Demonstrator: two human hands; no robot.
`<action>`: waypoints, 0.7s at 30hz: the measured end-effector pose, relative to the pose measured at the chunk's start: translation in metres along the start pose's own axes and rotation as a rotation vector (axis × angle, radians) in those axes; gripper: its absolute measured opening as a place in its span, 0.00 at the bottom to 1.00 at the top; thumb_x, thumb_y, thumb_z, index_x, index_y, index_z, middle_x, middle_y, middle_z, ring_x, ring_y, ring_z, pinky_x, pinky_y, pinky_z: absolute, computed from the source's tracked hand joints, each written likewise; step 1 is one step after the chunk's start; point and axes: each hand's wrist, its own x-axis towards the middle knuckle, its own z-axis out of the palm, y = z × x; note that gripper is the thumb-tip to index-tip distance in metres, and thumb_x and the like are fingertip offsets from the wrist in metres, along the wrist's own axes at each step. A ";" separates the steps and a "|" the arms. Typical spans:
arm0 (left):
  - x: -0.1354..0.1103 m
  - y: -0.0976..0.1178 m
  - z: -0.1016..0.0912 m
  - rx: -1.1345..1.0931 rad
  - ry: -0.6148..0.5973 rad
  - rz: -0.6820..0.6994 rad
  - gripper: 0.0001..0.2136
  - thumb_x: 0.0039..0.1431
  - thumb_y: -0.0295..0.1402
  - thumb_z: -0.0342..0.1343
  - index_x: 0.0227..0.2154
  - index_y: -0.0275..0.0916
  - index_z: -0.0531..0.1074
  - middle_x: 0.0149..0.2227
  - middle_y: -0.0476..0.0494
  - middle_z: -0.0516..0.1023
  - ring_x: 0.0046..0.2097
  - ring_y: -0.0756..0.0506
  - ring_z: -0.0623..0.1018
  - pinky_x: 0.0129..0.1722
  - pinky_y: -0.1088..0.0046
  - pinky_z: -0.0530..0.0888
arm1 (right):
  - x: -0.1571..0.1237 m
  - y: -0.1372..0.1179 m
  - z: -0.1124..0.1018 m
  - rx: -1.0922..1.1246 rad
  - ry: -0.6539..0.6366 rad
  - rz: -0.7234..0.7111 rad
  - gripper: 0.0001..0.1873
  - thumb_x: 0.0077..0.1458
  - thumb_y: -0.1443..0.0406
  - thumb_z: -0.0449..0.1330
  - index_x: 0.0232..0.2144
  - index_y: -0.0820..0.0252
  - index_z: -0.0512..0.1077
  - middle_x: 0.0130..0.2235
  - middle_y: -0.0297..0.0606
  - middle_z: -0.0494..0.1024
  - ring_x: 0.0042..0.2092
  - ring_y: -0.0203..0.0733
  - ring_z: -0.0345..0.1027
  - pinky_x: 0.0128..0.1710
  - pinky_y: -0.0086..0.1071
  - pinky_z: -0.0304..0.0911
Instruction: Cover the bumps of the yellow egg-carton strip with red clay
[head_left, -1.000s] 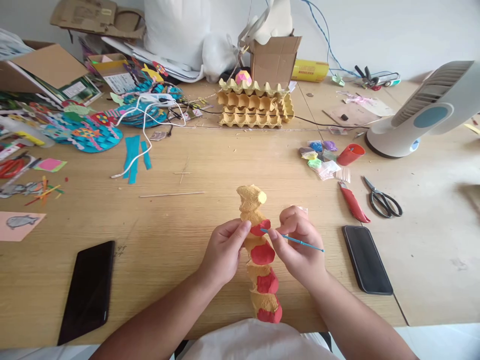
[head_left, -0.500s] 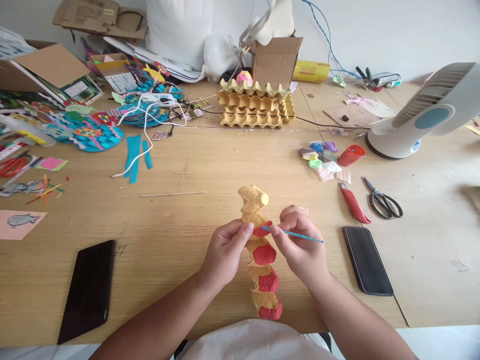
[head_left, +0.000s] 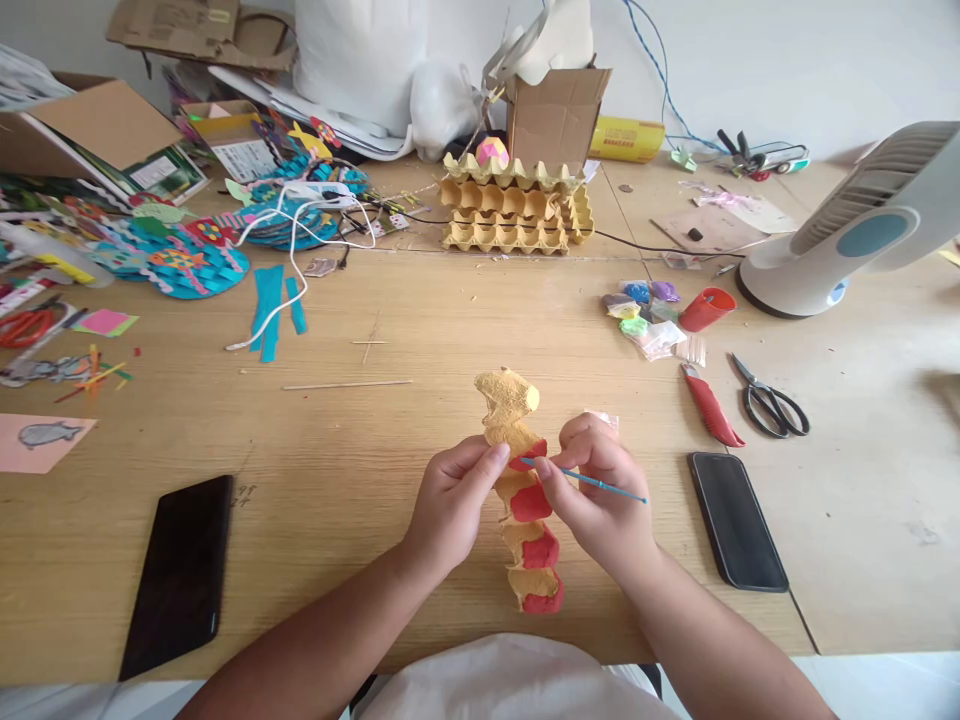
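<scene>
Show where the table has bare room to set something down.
Bare table shows between the left phone and the left hand, nearer than the wooden stick. Another patch lies right of the scissors and the right phone, before the fan. It is crowded at far left around the blue crafts and along the back by the egg cartons.

You're in a craft workspace! Blue paper crafts (head_left: 196, 278) crowd ten o'clock, egg cartons (head_left: 504, 238) stack up at twelve, scissors (head_left: 754, 383) lie at two.

Forearms (head_left: 322, 600) angled inward, left hand (head_left: 454, 500) pinching, thumb (head_left: 489, 470) on top, right hand (head_left: 606, 495) pinching, fingers (head_left: 589, 432) curled
</scene>
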 end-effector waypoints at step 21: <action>0.001 0.006 0.005 -0.124 -0.020 -0.039 0.24 0.61 0.50 0.71 0.19 0.39 0.72 0.22 0.51 0.65 0.29 0.48 0.64 0.33 0.69 0.66 | 0.006 -0.005 -0.003 -0.199 -0.055 -0.262 0.11 0.62 0.72 0.67 0.33 0.51 0.73 0.31 0.33 0.73 0.32 0.42 0.68 0.33 0.40 0.63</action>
